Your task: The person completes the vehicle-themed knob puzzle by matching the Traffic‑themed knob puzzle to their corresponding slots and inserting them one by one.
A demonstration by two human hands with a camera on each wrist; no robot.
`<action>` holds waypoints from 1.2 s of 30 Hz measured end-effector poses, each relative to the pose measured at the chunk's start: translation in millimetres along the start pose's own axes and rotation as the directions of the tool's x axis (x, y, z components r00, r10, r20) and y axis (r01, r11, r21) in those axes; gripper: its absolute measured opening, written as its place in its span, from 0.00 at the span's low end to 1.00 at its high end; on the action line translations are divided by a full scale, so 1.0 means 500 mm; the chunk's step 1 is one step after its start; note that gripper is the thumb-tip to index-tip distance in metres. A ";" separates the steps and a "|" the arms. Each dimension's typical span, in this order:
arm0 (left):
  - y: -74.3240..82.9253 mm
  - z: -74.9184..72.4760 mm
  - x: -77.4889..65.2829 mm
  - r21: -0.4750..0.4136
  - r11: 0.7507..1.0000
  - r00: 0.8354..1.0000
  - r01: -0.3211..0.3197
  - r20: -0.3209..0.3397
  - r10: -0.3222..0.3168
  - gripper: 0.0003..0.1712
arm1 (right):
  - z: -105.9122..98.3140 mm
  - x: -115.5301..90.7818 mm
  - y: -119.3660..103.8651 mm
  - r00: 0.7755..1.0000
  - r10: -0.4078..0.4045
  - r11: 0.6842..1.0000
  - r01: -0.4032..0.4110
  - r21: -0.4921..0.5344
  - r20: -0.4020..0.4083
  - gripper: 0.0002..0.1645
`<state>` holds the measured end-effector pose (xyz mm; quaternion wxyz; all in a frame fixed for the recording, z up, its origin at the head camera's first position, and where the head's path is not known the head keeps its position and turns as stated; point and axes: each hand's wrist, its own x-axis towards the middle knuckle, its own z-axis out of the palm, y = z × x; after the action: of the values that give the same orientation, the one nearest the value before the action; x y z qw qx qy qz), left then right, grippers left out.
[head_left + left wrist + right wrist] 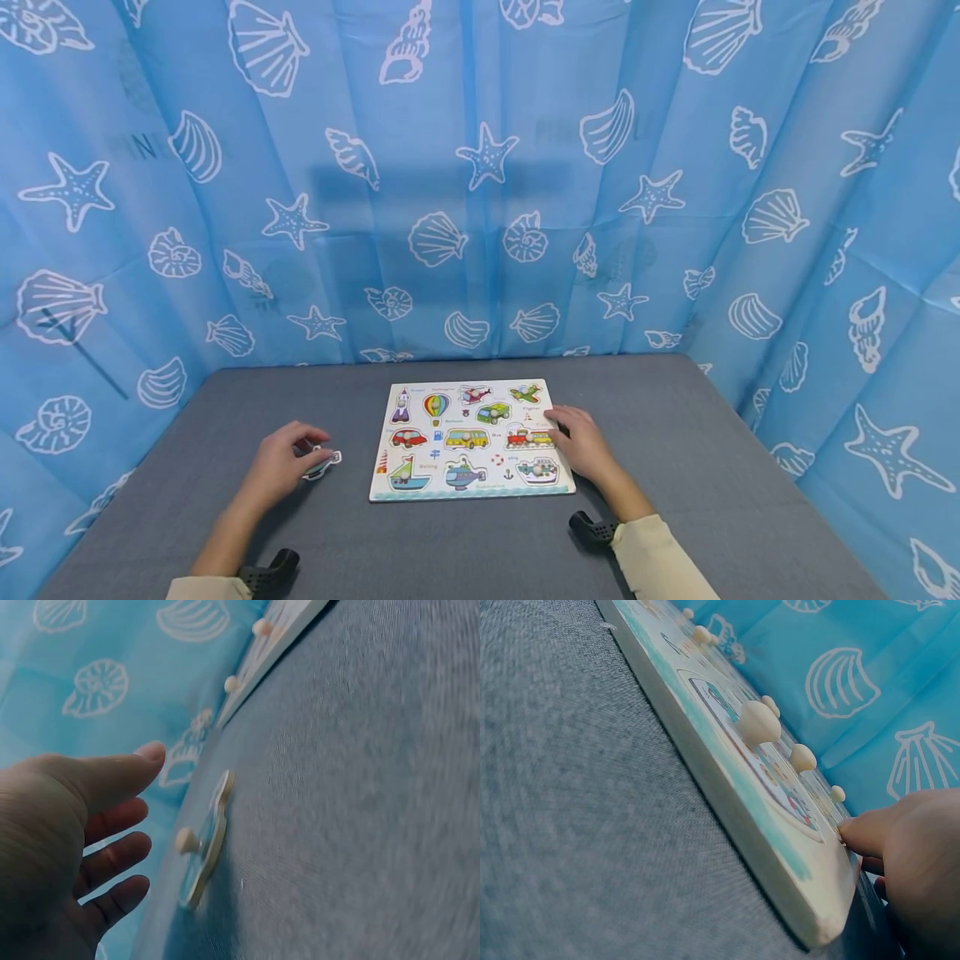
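Note:
A flat wooden puzzle piece [208, 859] with a pale round knob lies on the grey table; its picture is mostly hidden, though green and white show in the head view. Beside it hovers my left hand [283, 458], thumb and fingers spread apart, with a gap to the knob in the left wrist view. The puzzle board [474, 487] lies in the middle, carrying pictures of vehicles with knobs. My right hand [583, 443] holds its right edge, thumb [861, 831] on the top face and the other fingers down past the side.
The grey cloth-covered table [465, 550] reaches back to a blue curtain [480, 275] with white shell and starfish prints. Black bands [270, 573] sit on both wrists, below light sleeves [660, 558].

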<state>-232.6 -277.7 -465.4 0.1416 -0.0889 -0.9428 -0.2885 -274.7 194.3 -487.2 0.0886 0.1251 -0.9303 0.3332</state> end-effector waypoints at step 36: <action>-0.037 -0.005 -0.005 0.015 0.994 0.988 0.110 0.105 -0.111 0.08 | 0.001 0.000 0.000 1.000 -0.008 1.000 0.008 -0.006 -0.008 0.22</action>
<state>-234.3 -294.7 -473.7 0.0758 -0.0509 -0.9537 -0.2865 -274.6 194.2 -487.6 0.0941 0.1273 -0.9305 0.3304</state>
